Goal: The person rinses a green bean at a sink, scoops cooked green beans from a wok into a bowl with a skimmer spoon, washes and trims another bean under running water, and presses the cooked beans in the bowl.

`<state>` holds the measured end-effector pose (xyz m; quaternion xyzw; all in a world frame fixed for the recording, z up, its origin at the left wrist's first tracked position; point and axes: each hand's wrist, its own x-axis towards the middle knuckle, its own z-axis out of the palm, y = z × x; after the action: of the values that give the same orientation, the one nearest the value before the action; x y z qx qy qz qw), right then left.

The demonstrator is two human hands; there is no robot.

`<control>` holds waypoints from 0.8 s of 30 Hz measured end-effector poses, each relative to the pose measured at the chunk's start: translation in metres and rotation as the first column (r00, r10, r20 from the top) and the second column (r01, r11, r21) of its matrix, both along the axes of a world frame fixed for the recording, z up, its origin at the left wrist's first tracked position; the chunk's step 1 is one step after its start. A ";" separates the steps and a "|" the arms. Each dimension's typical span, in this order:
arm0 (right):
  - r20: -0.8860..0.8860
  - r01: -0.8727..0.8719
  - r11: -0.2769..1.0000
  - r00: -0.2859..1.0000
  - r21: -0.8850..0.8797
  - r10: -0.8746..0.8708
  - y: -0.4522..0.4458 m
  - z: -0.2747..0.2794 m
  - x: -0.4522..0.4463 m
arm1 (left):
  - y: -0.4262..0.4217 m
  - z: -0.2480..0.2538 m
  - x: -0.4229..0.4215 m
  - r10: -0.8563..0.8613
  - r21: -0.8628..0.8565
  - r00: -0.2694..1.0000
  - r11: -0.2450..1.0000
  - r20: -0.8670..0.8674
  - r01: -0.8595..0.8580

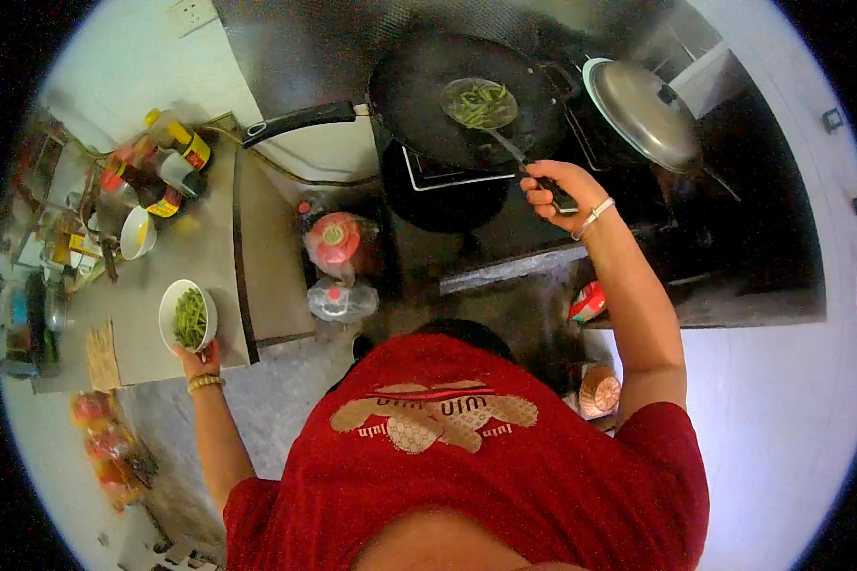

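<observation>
My right hand (567, 195) is closed around the dark handle of a skimmer (507, 145). The skimmer's round head is over the dark wok (405, 81), with cut green beans (483, 98) lying in it. At the left, my left hand (198, 359) grips the near rim of a white bowl (167, 319). More cut green beans (189, 320) fill that bowl, which is at the counter's near end; whether it rests on the surface I cannot tell. The wok's long black handle (300, 124) points left.
A metal lid (643, 109) lies on the stove's right side. Sauce bottles (183, 143) and a smaller white bowl (138, 233) stand on the left counter (214, 214). Between counter and stove are plastic-wrapped containers (336, 238). A red-and-white packet (588, 302) is below the stove edge.
</observation>
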<state>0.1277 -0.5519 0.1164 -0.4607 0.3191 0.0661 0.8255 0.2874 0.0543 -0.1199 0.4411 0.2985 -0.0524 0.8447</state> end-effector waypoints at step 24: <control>0.046 -0.171 0.985 0.984 0.012 0.170 0.017 0.000 -0.001 | -0.007 0.001 0.001 0.165 -0.048 0.986 0.985 0.007 -0.165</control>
<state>0.1270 -0.5349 0.1167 -0.4810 0.2596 0.1288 0.8275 0.2879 0.0476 -0.1186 0.3951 0.3279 0.0132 0.8580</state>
